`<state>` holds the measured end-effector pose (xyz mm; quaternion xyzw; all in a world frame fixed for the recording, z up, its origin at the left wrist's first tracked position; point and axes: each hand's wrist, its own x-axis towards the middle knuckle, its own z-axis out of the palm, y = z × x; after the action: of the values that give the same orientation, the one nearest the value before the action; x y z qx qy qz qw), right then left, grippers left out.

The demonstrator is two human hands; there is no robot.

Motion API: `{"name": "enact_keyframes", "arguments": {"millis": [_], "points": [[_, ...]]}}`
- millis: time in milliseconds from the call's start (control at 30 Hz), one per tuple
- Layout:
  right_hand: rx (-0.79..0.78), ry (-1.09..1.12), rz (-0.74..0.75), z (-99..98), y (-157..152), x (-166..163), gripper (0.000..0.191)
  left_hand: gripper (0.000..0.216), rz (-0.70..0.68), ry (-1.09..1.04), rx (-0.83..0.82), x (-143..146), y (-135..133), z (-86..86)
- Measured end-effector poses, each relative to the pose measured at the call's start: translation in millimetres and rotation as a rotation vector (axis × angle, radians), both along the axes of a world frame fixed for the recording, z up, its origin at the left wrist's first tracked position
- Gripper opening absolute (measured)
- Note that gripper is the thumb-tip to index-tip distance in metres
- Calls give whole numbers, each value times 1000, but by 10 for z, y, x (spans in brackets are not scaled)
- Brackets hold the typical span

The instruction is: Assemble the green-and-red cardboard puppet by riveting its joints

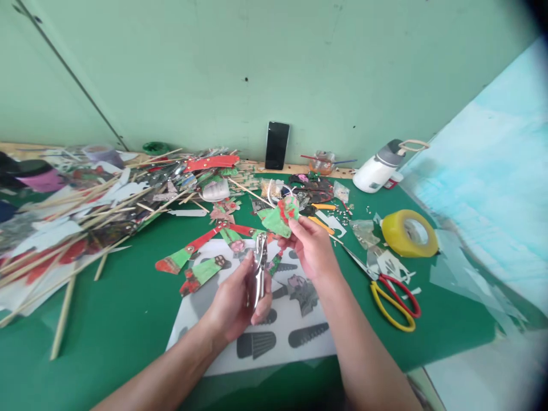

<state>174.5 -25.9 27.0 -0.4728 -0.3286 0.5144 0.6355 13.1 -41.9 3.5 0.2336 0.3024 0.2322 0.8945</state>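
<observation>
The left hand (234,297) clasps a silver hole punch (259,274); the right hand (315,246) pinches a green cutout (274,221) with red patches close by the punch's head, that hand hiding its lower right edge, any contact unclear

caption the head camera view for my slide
The left hand grips a metal hole punch while the right hand holds a green cutout over a green table.

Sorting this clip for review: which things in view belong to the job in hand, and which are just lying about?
Job in hand, it seems:
punch, in left hand
green piece, in right hand
jointed figure

Apparently lying about:
scissors
tape
phone
bottle
sticks
</observation>
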Motion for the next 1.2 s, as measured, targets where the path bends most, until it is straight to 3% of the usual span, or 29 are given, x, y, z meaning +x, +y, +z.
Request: {"name": "enact_keyframes", "arguments": {"millis": [467,700,833,1033,1200], "points": [[102,-487,246,171,-137,300,28,53,-95,-88,23,-37,11,29],[157,-317,185,140,-95,348,21,53,-210,-183,13,-52,-52,-24],[155,-273,119,90,-76,323,31,55,-258,-274,4,-39,-60,-87],[165,-228,10,27,-67,275,31,54,-249,-241,23,-38,-70,-89],[274,-183,-46,51,-66,294,27,55,-234,-186,44,-30,-112,-67]]}}
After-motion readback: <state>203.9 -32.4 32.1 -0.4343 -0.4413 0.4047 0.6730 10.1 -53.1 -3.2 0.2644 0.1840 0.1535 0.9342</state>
